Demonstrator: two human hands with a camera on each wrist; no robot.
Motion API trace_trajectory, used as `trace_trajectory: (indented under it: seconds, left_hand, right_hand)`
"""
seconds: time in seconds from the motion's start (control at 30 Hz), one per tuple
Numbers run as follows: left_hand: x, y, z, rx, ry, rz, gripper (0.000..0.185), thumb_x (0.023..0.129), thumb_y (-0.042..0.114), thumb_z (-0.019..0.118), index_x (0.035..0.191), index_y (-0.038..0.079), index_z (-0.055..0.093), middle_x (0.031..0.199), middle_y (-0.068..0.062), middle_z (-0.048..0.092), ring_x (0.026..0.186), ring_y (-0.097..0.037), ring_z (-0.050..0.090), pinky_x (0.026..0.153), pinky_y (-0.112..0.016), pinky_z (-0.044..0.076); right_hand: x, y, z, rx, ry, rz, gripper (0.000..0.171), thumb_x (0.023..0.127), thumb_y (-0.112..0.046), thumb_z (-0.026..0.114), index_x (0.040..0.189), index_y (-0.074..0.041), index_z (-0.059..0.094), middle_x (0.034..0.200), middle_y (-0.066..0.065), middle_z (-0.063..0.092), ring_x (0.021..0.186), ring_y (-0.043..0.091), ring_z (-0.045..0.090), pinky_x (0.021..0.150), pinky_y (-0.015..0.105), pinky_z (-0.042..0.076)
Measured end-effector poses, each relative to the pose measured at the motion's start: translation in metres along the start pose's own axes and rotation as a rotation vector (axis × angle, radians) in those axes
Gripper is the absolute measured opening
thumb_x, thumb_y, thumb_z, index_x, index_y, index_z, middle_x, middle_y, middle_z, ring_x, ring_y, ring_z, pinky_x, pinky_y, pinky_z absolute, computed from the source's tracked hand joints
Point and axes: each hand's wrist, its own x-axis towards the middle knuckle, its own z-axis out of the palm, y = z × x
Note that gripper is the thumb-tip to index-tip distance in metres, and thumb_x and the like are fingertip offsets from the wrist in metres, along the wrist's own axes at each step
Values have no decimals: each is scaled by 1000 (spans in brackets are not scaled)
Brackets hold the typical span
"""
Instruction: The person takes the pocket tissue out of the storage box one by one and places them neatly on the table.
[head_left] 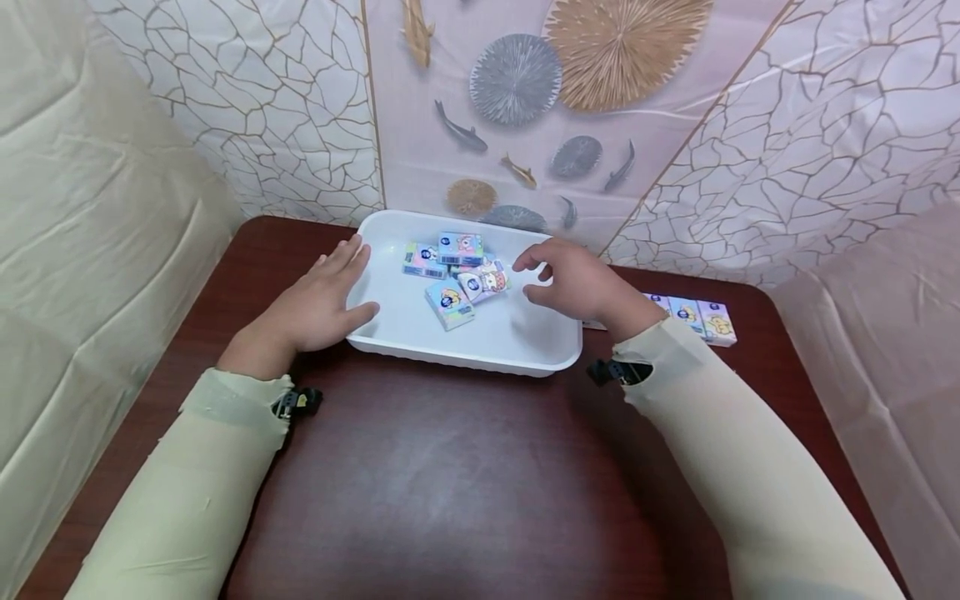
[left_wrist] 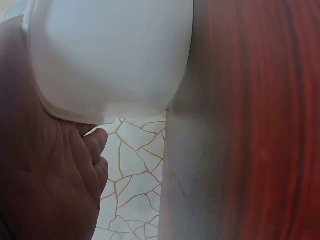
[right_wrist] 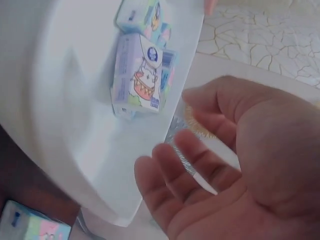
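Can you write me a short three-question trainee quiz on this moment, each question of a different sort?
1. True or false: the left hand rests with straight fingers against the rim of the white tray.
2. Multiple choice: what does the right hand hold? A) a tissue pack B) the tray's rim C) nothing
3. Fill the gap: the tissue packs outside the tray lie on the table to the tray's ____ side.

Key:
1. True; the palm and fingers lie flat along the tray's left edge.
2. C; the loosely curled fingers hover above the tray, near the tissue packs in the tray.
3. Right.
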Motion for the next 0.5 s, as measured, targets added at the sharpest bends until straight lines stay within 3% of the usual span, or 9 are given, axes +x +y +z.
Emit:
trace_trajectory:
  seconds: [0.23,0.5]
  left_hand:
    - [-1,-1,0,-2,11,25,93,114,50,54,181,8,6,192,-8,-7,179,-37,-2,144,-62,6]
    - [0,0,0,8,6,11,95,113,52,53,182,11,3,192,-5,-9,179,-34,-4,145,-60,5]
  right_hand:
    - [15,-9,4,-38,-31,-83,36,101,-16,81,137,-17,78,141,10,71,128,36,71,102,51,63]
    - [25,-20,18,-118,-65,-195,40,100,-16,81,140,-17,78,143,7,70,127,30,68,108,46,60]
